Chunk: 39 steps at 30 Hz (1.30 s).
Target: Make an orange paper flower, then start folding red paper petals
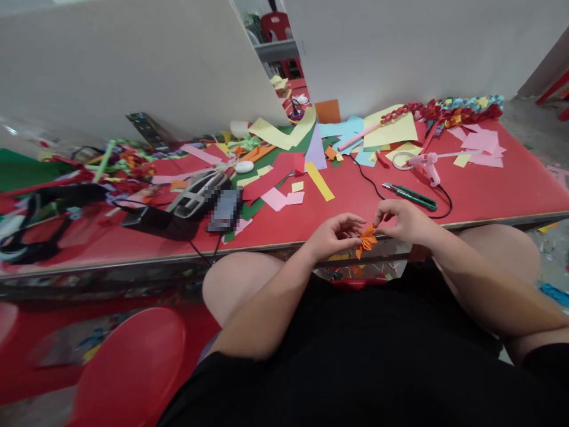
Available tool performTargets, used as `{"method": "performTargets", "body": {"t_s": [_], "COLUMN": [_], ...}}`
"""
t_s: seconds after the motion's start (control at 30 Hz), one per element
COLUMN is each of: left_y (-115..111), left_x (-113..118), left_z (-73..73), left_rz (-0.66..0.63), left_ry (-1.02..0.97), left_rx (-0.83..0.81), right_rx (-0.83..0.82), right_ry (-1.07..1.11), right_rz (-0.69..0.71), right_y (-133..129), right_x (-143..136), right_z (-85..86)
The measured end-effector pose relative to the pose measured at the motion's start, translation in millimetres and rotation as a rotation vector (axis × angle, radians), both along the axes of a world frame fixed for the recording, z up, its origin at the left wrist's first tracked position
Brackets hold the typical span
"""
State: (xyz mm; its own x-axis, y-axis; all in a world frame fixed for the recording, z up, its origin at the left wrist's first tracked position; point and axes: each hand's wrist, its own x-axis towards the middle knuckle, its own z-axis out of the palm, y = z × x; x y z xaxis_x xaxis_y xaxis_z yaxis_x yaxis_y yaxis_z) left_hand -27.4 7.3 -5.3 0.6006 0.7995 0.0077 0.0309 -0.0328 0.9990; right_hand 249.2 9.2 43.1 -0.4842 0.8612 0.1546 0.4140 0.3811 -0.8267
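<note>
Between my two hands, just over the table's front edge, is a small folded orange paper flower (367, 238). My left hand (334, 236) pinches its lower left side between thumb and fingers. With its fingertips my right hand (398, 220) grips the flower's upper end. Beyond the right hand, on the red table (511, 184), lies a green box cutter (409, 196). A pink glue gun (427, 166) rests behind the cutter, its black cord curling toward the front edge.
Paper scraps in many colours (284, 178) cover the middle of the table. On the left lie a phone (225, 209), a black box (155, 222) and a grey case (200, 193). Paper garlands (471, 112) run along the back right. White panels (400, 53) stand behind; a red stool (133, 367) is at lower left.
</note>
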Motion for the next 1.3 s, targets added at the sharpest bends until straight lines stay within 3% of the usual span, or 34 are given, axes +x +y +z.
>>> {"method": "performTargets", "body": {"t_s": [0.2,0.37,0.57,0.77,1.03,1.3], "left_y": [5,5,4,4,-2,-5], "left_x": [3,6,7,8,7,9], "left_z": [-9.3,-12.8,-14.2,-13.9,-2.1,-0.7], "left_rz": [-0.06,-0.014,0.028,0.078,0.073,0.065], "left_ry": [-0.177,-0.214,-0.21,-0.145,0.06,0.111], "left_rx": [-0.14,-0.163,-0.139,-0.074,0.064,0.135], "right_rx": [0.01,-0.185,-0.285,-0.343,-0.246,-0.254], "right_ry": [0.137,0.175,0.243,0.28,0.147,0.09], "right_rz": [0.091,0.0,-0.051,-0.1,-0.114,-0.12], "right_y": [0,2,2,3,3,4], "right_x": [-2,-4,-7,-9,-7,-6], "right_z": [4.9,-2.2,-9.0,-13.9,-15.9,-20.5]}}
